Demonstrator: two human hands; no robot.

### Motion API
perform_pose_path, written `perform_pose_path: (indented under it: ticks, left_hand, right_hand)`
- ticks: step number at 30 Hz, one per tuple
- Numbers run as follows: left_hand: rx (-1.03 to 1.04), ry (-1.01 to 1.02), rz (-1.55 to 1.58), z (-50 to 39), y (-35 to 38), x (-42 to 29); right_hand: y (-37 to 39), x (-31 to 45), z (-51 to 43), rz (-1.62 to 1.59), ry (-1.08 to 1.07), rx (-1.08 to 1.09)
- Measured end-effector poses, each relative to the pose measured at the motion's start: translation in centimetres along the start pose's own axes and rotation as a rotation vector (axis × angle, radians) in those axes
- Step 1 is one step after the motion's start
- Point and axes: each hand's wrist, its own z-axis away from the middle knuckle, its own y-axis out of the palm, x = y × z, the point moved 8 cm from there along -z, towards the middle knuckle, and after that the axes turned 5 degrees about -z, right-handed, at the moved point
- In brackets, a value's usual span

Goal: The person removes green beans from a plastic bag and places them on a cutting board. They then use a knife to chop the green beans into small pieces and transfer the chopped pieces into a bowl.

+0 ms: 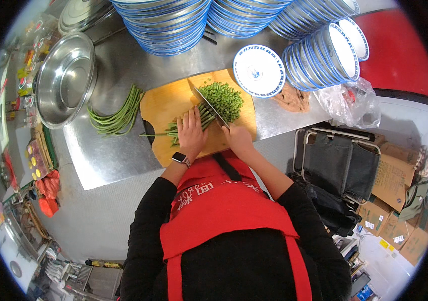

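A wooden cutting board lies on the steel table in front of me. My left hand presses flat over a bundle of long green beans, fingertips near the blade. My right hand grips the handle of a kitchen knife, whose blade stands on the board between the bundle and a heap of chopped green beans. More long beans lie uncut on the table to the left of the board. A blue-rimmed white plate sits at the board's far right corner.
A large steel basin stands at the left of the steel table. Tall stacks of blue-rimmed dishes line the back, with more stacked bowls at the right. A clear plastic bag and a folding chair are to the right.
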Motion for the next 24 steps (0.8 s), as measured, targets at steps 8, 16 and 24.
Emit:
perform_pose_path:
  ticks: [8, 16, 24]
  left_hand:
    - [-0.065, -0.081, 0.168, -2.6, 1.1, 0.4]
    - [-0.143, -0.067, 0.209, -2.5, 1.6, 0.6]
    - [-0.049, -0.068, 0.319, -2.7, 2.2, 0.7]
  right_hand:
    - [-0.3, 0.7, 0.3, 0.046, 0.052, 0.098]
    - [-2.4, 0.6, 2.2, 0.103, 0.106, 0.248]
    - [1.7, 0.8, -1.0, 0.032, 0.108, 0.157]
